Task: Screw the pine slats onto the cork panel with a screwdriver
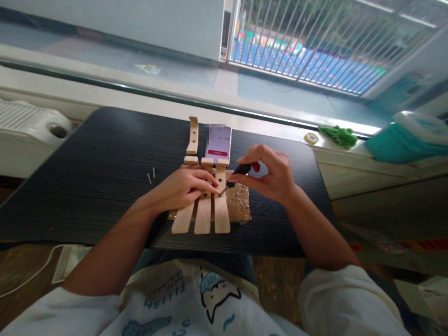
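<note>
My right hand (271, 172) pinches the dark handle of a screwdriver (237, 175). Its shaft slants down to the left, and the tip meets a hole area on the rightmost wooden hook piece (221, 219). My left hand (187, 186) lies flat across the wooden pieces, fingers stretched out, fingertips beside the screwdriver tip. Three such pieces, among them a middle one (202, 221) and a left one (182, 221), fan out side by side over a piece of brown cardboard-like packing (241, 200). My left hand hides part of them.
Two screws (151, 176) lie left of my left hand on the black table (105, 186). Behind the pieces are a loose wooden hook (193, 137) and a phone (220, 143). The sill holds a tape roll (311, 138), green cloth (339, 136) and teal bin (392, 142).
</note>
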`<state>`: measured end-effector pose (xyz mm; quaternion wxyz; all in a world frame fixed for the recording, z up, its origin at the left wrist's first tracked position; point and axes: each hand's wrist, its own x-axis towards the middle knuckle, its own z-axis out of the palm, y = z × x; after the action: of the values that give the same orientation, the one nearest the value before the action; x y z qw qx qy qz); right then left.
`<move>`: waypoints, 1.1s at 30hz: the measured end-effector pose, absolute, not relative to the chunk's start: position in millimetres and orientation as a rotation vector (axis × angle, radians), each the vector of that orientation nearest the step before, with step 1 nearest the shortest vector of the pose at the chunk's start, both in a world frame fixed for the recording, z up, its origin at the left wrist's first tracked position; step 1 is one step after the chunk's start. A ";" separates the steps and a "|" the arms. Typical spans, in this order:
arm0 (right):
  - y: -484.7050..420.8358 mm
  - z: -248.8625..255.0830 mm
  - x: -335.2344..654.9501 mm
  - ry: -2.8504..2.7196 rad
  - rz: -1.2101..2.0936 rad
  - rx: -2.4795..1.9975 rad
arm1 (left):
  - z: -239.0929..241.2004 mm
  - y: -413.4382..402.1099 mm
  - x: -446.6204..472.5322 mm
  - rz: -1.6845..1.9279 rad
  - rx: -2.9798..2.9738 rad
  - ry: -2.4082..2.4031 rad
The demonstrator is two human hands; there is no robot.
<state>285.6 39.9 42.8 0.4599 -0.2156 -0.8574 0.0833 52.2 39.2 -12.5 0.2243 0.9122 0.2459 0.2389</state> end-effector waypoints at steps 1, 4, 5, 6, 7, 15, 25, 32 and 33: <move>40.2 43.3 286.7 -2.122 0.216 -0.499 | -12.5 39.1 52.3 0.658 2.516 0.676; 39.9 48.1 291.8 -2.217 0.278 -0.453 | -12.3 38.8 52.3 0.659 2.508 0.672; 39.5 50.5 293.9 -2.253 0.305 -0.467 | -12.2 38.7 52.0 0.659 2.507 0.670; 39.2 53.1 296.0 -2.291 0.330 -0.484 | -12.0 38.6 51.8 0.658 2.506 0.671; 38.9 55.6 298.0 -2.319 0.353 -0.487 | -11.8 38.5 51.4 0.654 2.505 0.670; 38.6 58.2 304.4 -2.340 0.574 -0.530 | -12.8 39.6 51.4 0.644 2.492 0.670; 37.8 60.3 305.7 -2.312 0.684 -0.630 | -14.7 39.6 51.3 0.640 2.468 0.684; 39.4 57.8 305.5 -2.295 0.599 -0.673 | -13.2 39.4 52.1 0.637 2.456 0.686; 39.5 57.4 305.1 -2.292 0.581 -0.684 | -13.0 39.3 52.1 0.637 2.457 0.686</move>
<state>305.1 39.5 57.4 0.3337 -0.2622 -0.8778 0.2224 52.1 39.3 -13.0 0.2535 0.9039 0.2525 0.2344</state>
